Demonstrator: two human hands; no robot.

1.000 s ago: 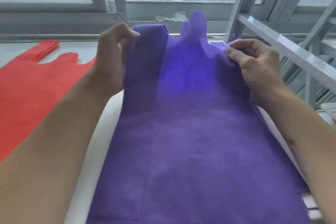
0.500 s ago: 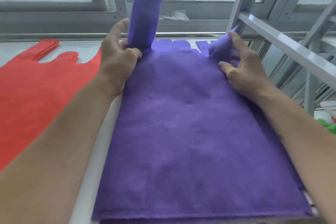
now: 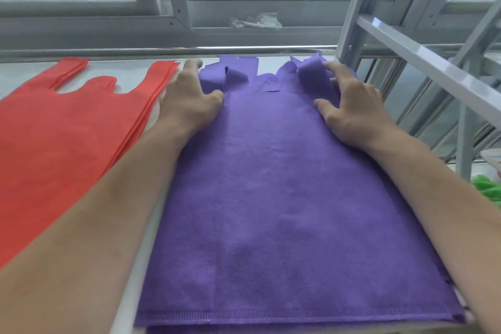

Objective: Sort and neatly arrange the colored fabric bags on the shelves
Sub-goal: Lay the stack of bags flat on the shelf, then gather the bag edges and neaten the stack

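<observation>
A stack of purple fabric bags (image 3: 284, 198) lies flat on the white shelf (image 3: 130, 274), handles toward the window. My left hand (image 3: 189, 100) rests with spread fingers on the stack's far left corner, beside the left handles. My right hand (image 3: 352, 106) presses the far right corner, fingers around the crumpled right handles. A stack of red fabric bags (image 3: 59, 138) lies flat to the left, its handles also toward the window. Neither hand holds a bag off the shelf.
A grey metal shelf frame (image 3: 423, 59) rises at the right, with a slanted beam above my right hand. A window sill with crumpled white plastic (image 3: 254, 22) runs behind the shelf. Green fabric (image 3: 488, 190) shows at the right edge, lower down.
Both hands lowered the purple handles from upright down onto the stack. The fingers opened and now press flat at the far corners. More of the red bags shows on the left.
</observation>
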